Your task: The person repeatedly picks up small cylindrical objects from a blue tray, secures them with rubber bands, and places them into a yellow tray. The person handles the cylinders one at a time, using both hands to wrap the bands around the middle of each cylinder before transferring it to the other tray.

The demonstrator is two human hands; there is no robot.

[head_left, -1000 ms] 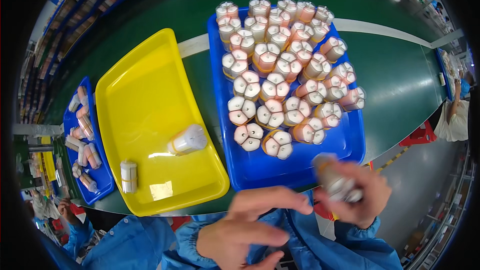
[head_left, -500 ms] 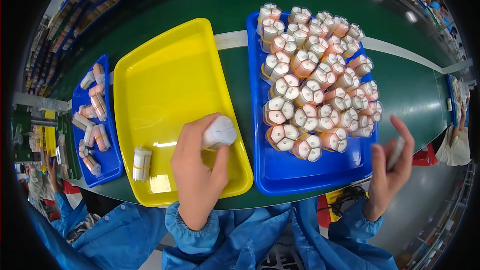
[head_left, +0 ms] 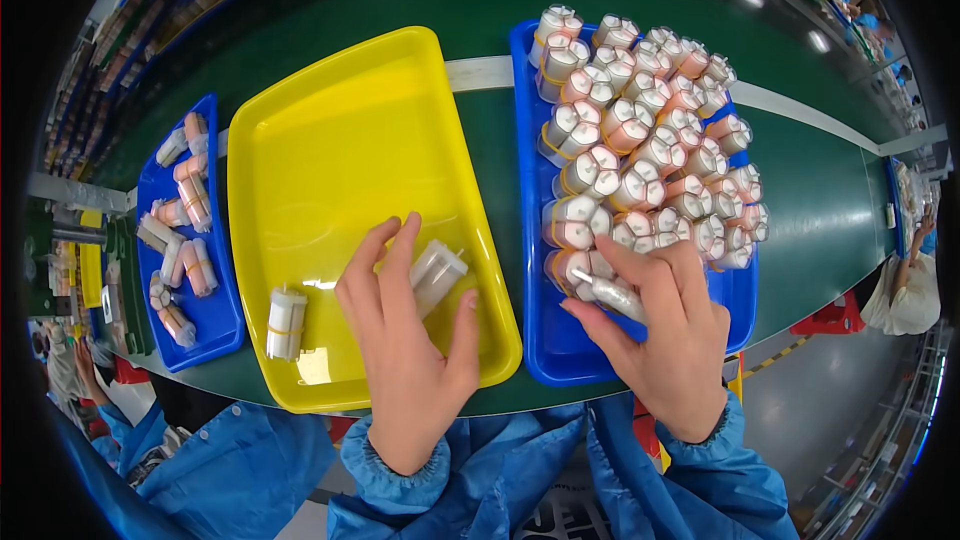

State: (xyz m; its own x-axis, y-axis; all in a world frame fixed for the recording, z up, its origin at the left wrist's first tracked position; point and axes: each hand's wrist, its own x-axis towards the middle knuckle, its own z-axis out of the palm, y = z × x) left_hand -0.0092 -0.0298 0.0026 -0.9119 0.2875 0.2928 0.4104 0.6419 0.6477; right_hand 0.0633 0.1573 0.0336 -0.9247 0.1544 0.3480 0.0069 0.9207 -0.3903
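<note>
My left hand (head_left: 410, 340) is over the yellow tray (head_left: 330, 150), its fingers spread. Right beside its fingertips a bundle of white cylinders (head_left: 437, 278) lies tilted in that tray, with a thin stub at its end. A second bundle (head_left: 286, 323), wrapped with a yellow band, stands to the left. Over the near part of the right blue tray (head_left: 560, 358), my right hand (head_left: 660, 330) grips a slim silvery object with a narrow tip (head_left: 612, 294); its exact kind is unclear. The thumb and forefinger are close to a white-ended bundle (head_left: 568, 268).
Many upright banded bundles (head_left: 640, 145) with white and pinkish cylinders crowd the right blue tray. A smaller blue tray (head_left: 225, 280) at far left holds several lying bundles. The trays sit on a green table (head_left: 400, 0). Another person's blue sleeve (head_left: 235, 460) shows at lower left.
My left hand has let go of the white bundle, which now lies in the yellow tray. My right hand has moved left, from beyond the blue tray's right edge to its near bundles.
</note>
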